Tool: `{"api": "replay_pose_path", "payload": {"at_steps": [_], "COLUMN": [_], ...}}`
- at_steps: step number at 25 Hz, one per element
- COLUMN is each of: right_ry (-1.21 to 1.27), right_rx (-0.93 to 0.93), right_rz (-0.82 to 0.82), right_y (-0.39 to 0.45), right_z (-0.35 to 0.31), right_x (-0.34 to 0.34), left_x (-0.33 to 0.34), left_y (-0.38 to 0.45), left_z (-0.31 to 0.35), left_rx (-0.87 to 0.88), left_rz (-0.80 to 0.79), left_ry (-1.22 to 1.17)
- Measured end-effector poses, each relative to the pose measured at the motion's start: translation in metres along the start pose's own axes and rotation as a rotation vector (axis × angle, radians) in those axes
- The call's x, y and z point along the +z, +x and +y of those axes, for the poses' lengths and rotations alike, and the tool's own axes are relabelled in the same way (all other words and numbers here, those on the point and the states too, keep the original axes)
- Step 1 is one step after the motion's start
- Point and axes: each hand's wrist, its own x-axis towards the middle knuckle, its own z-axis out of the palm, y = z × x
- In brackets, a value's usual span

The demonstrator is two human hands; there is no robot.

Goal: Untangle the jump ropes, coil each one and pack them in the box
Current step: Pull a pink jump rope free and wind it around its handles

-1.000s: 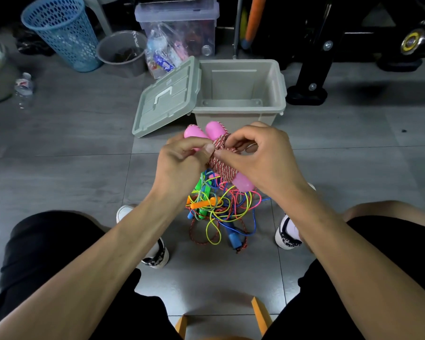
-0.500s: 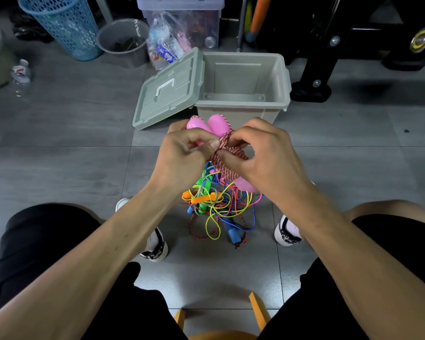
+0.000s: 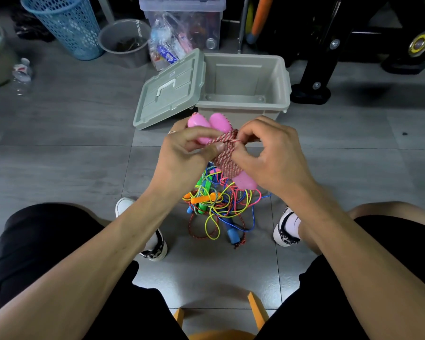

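Finishing off the first coil: you're holding the pink-handled rope (image 3: 225, 153) up between both hands, above the tangle (image 3: 219, 207) & just near of the box (image 3: 243, 104). Your left hand (image 3: 182, 158) is gripping the two pink handles (image 3: 210, 123) w/ fingers curled round them, thumb pressing down on the red-white cord wraps. Your right hand (image 3: 268, 155) is pinching the cord's loose end at the top of the wraps, fingertips curled in tight; whether it's tucking under a turn or just holding, can't tell.

Step in hand, by my read: securing the end so the bundle isn't unwinding. Next you're needing to lock that end under a wrap, keeping thumb pressure on till it's snug, then reaching far & dropping the bundle into the box, which is sitting open and looks empty, lid (image 3: 169, 89) leaning on its left side.

Rest of the job is barely started: yellow, blue, pink & red cords plus orange, green, blue handles are lying knotted on the floor (image 3: 59, 143) between your shoes.
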Motion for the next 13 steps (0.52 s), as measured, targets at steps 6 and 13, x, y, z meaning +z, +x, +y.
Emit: {"api": "replay_pose_path", "payload": {"at_steps": [6,13], "right_ry": [0.127,0.142], "right_rx": [-0.015,0.039], "right_rz": [-0.037,-0.134], "right_y": [-0.0027,-0.0055], "right_z": [0.005,0.0065], "right_x": [-0.0015,0.002], "left_x": [-0.009,-0.0039], "left_y": [0.0106,0.0078], "left_z": [-0.0013,-0.0086], "left_rx": [-0.328,-0.566], "left_rz": [-0.136,-0.238], "left_ry": [-0.464,-0.437]}}
